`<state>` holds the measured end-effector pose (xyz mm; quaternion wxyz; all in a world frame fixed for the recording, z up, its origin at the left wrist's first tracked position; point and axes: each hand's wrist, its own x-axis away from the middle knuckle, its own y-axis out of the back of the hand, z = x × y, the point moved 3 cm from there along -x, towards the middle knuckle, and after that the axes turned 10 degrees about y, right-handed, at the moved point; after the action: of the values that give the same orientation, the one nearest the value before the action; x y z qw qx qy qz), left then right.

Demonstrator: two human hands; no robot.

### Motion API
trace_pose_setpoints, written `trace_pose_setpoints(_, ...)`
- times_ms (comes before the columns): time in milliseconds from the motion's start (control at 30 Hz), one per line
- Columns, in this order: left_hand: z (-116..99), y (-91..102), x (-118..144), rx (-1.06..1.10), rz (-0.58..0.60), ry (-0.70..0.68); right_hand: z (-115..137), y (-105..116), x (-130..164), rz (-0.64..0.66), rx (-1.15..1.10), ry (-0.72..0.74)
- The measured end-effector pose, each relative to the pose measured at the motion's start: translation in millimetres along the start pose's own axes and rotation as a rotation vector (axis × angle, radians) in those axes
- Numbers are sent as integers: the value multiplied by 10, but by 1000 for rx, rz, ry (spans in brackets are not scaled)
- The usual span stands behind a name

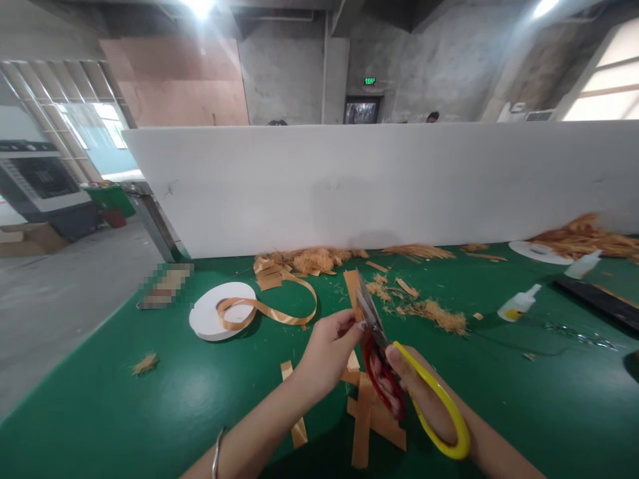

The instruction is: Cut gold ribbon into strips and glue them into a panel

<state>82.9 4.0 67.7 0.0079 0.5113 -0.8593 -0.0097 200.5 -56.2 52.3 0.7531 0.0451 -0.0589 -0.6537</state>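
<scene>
Pinched between the fingers of my left hand is a strip of orange-tan ribbon, its free end pointing away from me. My right hand holds scissors with one red and one yellow handle. The blades lie along the right side of the ribbon strip, close to my left fingertips. Whether they cut into it I cannot tell. Below my hands several cut ribbon pieces overlap on the green table. Another cut piece lies partly behind my left forearm.
A white spool with loose ribbon stands left. Frayed fibres lie along the white partition, and more shreds lie beyond the scissors. Glue bottles, a black tray-like object and a fibre bundle are at right.
</scene>
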Motion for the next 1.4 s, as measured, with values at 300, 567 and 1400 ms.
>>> trace_pose_setpoints(300, 27, 10, 45, -245, -53, -85, -51, 29, -45, -57, 29, 20)
trace_pose_setpoints(567, -22, -7, 98, -594, -126, -145, -60, 76, -50, -85, 6, 69)
trace_pose_setpoints(1400, 30, -50, 83, -533, -100, -127, -206, 88, -61, -254, -52, -6)
